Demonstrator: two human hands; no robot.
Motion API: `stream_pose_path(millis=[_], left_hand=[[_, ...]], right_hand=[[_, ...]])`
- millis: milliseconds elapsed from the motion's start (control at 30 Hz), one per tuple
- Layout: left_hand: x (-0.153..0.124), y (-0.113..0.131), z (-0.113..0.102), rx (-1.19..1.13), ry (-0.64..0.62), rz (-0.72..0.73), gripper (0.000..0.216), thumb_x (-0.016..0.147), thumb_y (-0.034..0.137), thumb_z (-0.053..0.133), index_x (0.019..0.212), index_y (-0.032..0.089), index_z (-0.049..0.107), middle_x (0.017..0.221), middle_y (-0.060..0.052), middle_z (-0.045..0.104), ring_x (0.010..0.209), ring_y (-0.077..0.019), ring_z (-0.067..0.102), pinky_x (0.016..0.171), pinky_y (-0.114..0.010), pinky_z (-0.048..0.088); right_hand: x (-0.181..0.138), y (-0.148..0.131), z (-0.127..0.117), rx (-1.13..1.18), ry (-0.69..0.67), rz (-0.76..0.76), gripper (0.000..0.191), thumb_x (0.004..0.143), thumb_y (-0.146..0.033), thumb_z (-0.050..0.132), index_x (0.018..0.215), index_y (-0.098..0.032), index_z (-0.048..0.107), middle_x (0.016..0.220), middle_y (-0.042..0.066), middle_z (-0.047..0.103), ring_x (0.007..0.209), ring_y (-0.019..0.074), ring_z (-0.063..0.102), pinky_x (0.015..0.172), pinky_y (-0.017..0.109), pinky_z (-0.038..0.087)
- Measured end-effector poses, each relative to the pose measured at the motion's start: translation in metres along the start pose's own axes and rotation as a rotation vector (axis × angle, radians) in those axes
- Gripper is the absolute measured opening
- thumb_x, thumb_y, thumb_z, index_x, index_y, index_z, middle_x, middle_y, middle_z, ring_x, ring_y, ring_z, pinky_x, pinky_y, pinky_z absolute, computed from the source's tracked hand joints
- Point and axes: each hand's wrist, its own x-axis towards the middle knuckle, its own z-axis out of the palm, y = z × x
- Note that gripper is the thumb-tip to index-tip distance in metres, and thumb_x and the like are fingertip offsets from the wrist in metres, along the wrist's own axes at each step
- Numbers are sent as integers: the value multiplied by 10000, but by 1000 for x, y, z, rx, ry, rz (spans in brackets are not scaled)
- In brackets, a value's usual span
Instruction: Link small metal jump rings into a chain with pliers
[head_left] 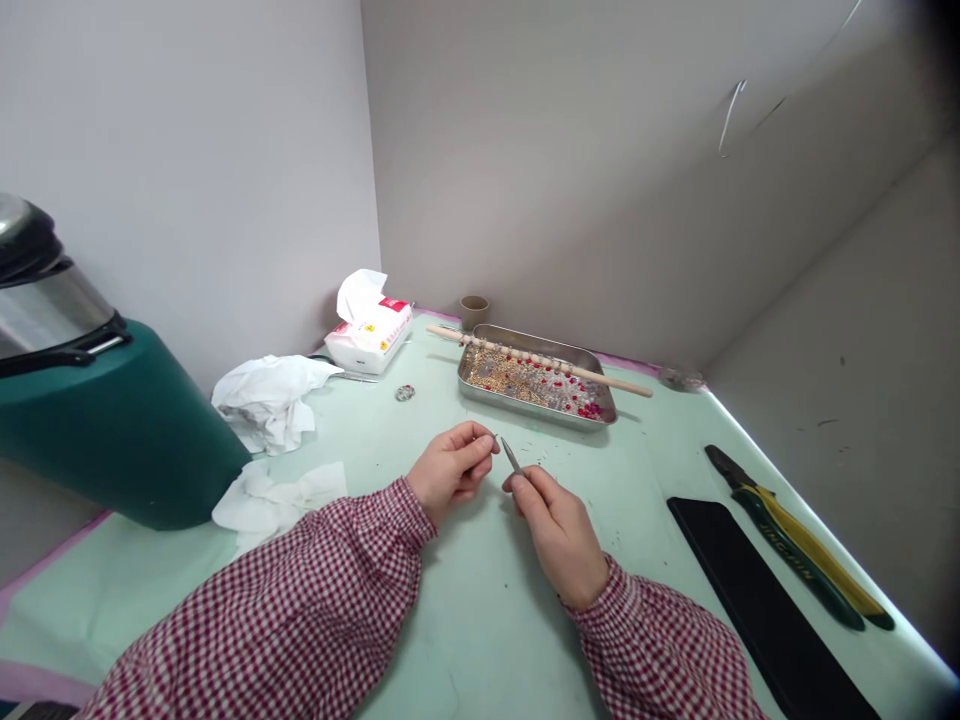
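Note:
My left hand (454, 466) is closed in a pinch, with a tiny metallic bit, perhaps wire, showing at its fingertips; its kind is too small to make out. My right hand (556, 530) is wrapped round needle-nose pliers (511, 456), whose slim grey jaws point up and left. The jaw tip is close to the left fingertips, and whether they touch is unclear; the handles are hidden in my palm. Beyond both hands stands a metal tray (525, 405) of gold, clear and red beads. Across it lies a wooden stick (626, 384) carrying several small rings or beads.
A small beaded ring (405, 393) lies left of the tray. Tissues (371, 335), crumpled paper (270, 395) and a big green flask (127, 430) stand to the left. Right are a black flat case (765, 600) and yellow-green cutters (802, 545). A brown cup (474, 311) is behind.

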Motion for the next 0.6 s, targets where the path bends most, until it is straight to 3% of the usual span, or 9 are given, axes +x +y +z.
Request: stream_pose_path(millis=[300, 600], left_hand=[[-2, -1, -2, -157, -120, -46, 182, 799, 342, 476, 764, 166, 444, 488, 78, 317, 364, -22, 139, 310, -143, 115], [-2, -2, -2, -127, -118, -42, 197, 792, 356, 489, 763, 166, 447, 455, 95, 245, 371, -26, 119, 314, -141, 105]], right_hand=[[0, -2, -2, -36, -27, -37, 286, 879, -360, 329, 761, -173, 509, 633, -21, 473, 586, 108, 416, 558, 223, 310], [0, 1, -3, -95, -14, -98, 263, 881, -339, 334, 768, -177, 507, 598, -31, 424, 558, 107, 393, 544, 227, 290]])
